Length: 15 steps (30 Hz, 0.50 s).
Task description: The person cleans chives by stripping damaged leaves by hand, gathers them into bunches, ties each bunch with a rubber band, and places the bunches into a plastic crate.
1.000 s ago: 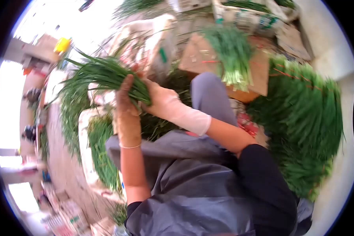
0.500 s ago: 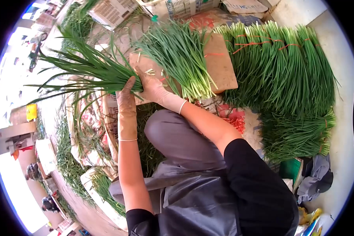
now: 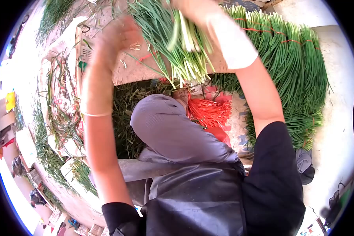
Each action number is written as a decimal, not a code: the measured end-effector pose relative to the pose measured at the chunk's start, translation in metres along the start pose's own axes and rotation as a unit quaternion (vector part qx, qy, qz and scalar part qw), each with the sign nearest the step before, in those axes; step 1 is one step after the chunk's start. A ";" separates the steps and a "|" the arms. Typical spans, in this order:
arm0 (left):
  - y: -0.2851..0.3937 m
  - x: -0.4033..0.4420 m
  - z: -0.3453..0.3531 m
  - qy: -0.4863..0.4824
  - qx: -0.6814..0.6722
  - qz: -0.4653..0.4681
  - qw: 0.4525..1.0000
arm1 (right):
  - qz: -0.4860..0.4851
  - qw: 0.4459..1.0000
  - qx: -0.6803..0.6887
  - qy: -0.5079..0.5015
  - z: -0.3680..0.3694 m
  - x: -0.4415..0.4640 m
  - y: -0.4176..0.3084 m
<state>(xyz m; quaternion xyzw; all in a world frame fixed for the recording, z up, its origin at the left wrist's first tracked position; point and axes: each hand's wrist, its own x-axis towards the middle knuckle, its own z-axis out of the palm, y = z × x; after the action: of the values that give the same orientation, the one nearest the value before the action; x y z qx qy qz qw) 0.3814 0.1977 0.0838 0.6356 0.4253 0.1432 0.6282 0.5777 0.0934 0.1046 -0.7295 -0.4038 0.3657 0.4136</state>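
Note:
Both my hands wear pale gloves and are smeared by motion. My left hand (image 3: 122,35) is raised over the left side of the board (image 3: 131,70), apart from the chives there; its fingers are too blurred to read. My right hand (image 3: 196,11) is at the top edge, its fingers partly out of view, closed around a bunch of garlic chives (image 3: 185,33) with pale stem ends pointing toward me. Under that bunch a pile of loose garlic chives (image 3: 190,69) lies on the board, green leaves away from me.
Tied bundles of chives (image 3: 281,67) stand in a row at the right, with more bundles (image 3: 303,126) lying below. Red ties (image 3: 210,112) hang beside my knee (image 3: 157,122). Loose leaves (image 3: 128,129) fill the space under the board's left side. A pale wall (image 3: 338,102) bounds the right.
The bunch both hands held at the left is now over the pile, in my right hand. My left hand has let go and moved up and left. The view has shifted.

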 end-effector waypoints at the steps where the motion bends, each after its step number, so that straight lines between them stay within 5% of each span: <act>1: -0.034 -0.005 0.006 -0.013 0.033 0.008 0.999 | 0.012 0.997 -0.058 0.044 0.012 -0.010 0.018; 2: -0.065 -0.001 0.014 -0.048 0.171 -0.126 0.976 | 0.064 0.992 -0.107 0.025 0.019 -0.014 0.042; 4: -0.097 -0.021 0.029 -0.135 0.162 -0.212 0.954 | 0.117 0.976 -0.183 0.002 0.043 -0.015 0.105; 8: -0.115 -0.023 0.051 -0.093 0.181 -0.195 0.959 | 0.118 0.963 -0.224 0.088 0.055 -0.045 0.096; 11: -0.101 -0.016 0.065 -0.100 0.067 -0.148 0.982 | 0.078 0.928 -0.324 0.165 0.052 -0.066 0.093; 15: -0.080 -0.006 0.079 -0.089 0.034 -0.114 0.989 | 0.155 0.980 -0.122 0.028 0.052 -0.056 0.122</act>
<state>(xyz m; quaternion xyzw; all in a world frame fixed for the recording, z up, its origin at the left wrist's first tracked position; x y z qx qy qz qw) 0.4061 0.1281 -0.0010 0.6138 0.4423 -0.0006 0.6539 0.5445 0.0186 -0.0143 -0.8383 -0.3156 0.3526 0.2708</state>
